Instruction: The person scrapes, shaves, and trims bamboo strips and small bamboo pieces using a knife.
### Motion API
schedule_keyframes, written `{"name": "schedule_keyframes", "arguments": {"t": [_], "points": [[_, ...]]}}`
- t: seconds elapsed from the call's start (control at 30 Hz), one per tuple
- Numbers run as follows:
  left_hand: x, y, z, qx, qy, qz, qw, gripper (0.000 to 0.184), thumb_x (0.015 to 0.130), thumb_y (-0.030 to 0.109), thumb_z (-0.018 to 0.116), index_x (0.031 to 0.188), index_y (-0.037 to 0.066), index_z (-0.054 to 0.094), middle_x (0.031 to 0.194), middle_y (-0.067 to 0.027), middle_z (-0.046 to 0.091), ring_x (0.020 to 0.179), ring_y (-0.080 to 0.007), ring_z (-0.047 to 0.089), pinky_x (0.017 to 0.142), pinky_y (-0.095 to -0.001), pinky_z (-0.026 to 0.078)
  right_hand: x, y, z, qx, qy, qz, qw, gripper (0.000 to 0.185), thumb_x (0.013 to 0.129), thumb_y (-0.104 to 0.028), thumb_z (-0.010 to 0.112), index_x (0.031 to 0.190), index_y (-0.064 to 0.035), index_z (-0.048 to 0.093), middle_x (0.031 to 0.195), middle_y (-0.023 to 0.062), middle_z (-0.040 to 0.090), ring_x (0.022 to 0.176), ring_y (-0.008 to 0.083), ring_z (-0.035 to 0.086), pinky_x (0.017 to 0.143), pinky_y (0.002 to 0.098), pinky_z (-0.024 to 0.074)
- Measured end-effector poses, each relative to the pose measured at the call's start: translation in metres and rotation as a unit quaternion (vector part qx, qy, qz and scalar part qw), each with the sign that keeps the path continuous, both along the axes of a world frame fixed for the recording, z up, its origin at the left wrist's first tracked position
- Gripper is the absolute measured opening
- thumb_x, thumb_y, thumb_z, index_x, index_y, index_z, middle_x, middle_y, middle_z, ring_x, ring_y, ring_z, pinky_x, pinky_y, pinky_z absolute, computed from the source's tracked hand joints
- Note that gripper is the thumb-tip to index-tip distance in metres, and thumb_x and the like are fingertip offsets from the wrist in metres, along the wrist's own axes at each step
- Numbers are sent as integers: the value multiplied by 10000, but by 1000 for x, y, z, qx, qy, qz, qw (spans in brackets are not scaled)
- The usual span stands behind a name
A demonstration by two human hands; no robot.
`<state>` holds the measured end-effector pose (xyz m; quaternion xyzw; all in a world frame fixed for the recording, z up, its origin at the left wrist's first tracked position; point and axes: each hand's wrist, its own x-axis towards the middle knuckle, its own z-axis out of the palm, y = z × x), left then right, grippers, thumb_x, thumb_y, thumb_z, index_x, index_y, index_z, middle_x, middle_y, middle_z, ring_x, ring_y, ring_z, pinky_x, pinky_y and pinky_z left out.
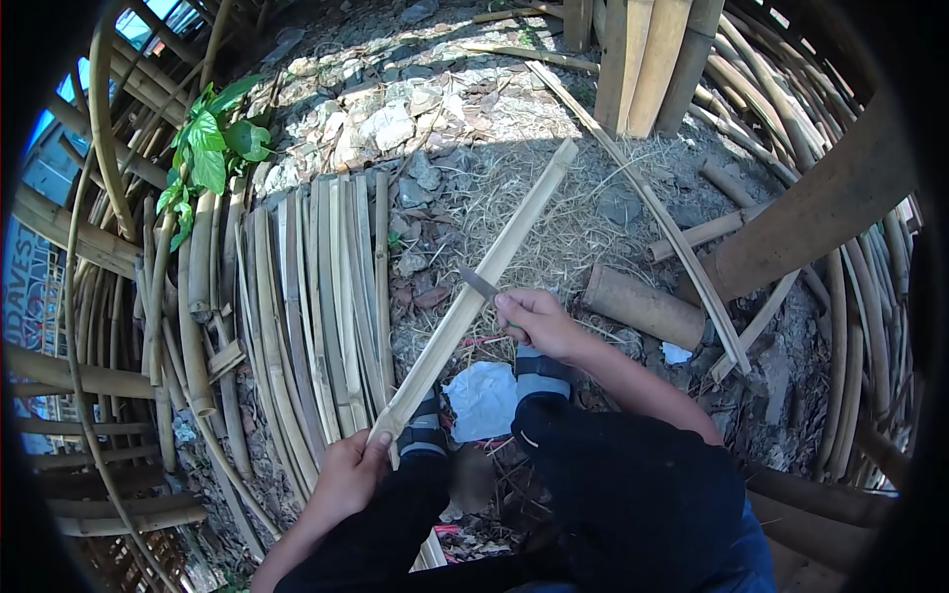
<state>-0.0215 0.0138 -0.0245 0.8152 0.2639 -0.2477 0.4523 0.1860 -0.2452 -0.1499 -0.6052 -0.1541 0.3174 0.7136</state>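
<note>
Stony ground [331, 140] — left hand [348, 476]: grip closed on bamboo strip [522, 219], apparently to steady it; right hand [537, 320]: gripping knife [478, 284] — blade across.

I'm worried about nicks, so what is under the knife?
Under the knife is a split bamboo strip, with pale shavings beyond it. The strip's surface directly beneath the knife is covered.

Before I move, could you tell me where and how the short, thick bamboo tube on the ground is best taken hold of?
I would grip the short, thick bamboo tube around its middle, coming from above and closing across its length: it lies on its side, its rounded top exposed, while its right end sits close to the long slanting strip.
</note>
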Motion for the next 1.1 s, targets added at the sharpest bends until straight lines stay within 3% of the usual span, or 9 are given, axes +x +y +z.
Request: {"name": "schedule_keyframes", "arguments": {"t": [0.07,0.1,0.13,0.17,0.23,0.57,0.73,1.0,1.1], "points": [[2,-1,1,-51,9,49,997,338,1071,281,509,863,20,563,659,39,457,541,-56,409,500,-249,355,-23,16,3,17,-44,37,998,405,1049,-418,504,870,-58,556,595,9,497,458,132,465,441,302,348],[2,1,1,-50,9,50,997,338,1071,281,509,863,20,563,659,39,457,541,-56,409,500,-249,355,-36,18,20,-110,-238,26,965,408,1032,-410,534,869,-36,556,609,67,541,477,212,521,460,362,376],[1,2,0,-59,8,53,997,339,1070,285,511,863,22,562,665,38,458,544,-55,411,501,-247,358,-43,21,29,-231,-419,14,878,414,1015,-402,564,868,-15,556,622,124,585,495,292,577,479,421,404],[0,3,-1,-68,8,56,996,340,1069,290,513,864,24,561,670,38,459,546,-54,414,502,-244,360,-44,25,29,-231,-420,14,878,414,1015,-402,564,868,-15,556,622,124,585,495,292,577,479,421,404],[-1,4,-4,-66,0,56,996,380,1070,299,509,829,12,572,627,21,485,524,-67,432,493,-261,366,-46,31,26,-229,-392,19,891,414,992,-379,591,863,12,556,648,206,604,567,416,611,544,502,453],[1,0,8,-48,10,48,998,358,1074,299,499,848,27,552,656,37,459,544,-60,413,503,-243,363,-30,31,9,-228,-421,-4,878,477,1029,-415,499,859,22,583,597,216,599,566,438,627,535,521,496],[1,-1,8,-32,6,39,999,372,1077,303,492,828,31,541,640,40,446,534,-61,403,497,-245,354,-14,25,3,-248,-400,-3,882,565,1049,-465,415,791,-1,607,638,249,609,658,466,643,634,551,512],[1,1,3,-26,3,41,999,374,1080,295,483,822,30,537,639,39,438,527,-62,391,492,-246,348,7,19,-1,-299,-368,-3,880,529,1035,-448,462,802,8,595,691,275,610,701,488,619,651,552,490],[0,1,2,-5,-16,40,999,463,1075,325,489,750,2,551,555,3,483,490,-89,432,478,-298,374,13,20,-8,-297,-385,-22,874,548,1036,-469,447,797,1,599,687,276,613,696,485,627,652,552,497]]}}
